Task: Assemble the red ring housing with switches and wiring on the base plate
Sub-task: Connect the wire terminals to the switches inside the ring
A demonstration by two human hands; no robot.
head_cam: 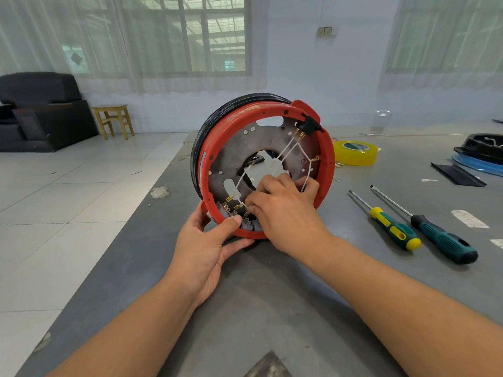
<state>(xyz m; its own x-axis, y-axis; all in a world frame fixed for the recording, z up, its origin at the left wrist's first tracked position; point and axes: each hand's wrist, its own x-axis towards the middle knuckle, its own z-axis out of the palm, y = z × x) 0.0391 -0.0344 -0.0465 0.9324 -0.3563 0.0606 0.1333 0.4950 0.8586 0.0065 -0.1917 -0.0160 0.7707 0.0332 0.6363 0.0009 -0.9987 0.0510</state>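
Red ring housing (325, 170) stands on edge on grey table (272, 295), around metal base plate (234, 153); left hand (206, 243) grips lower rim; right hand (283, 210) fingers pinch white wire (239, 186) near brass terminals (230, 204)

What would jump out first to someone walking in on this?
The big red ring housing, tipped up on edge at the middle of the grey table, with white wires crossing its metal plate. The left hand grips its lower rim while the right hand pinches a wire inside. Two screwdrivers lie to the right.
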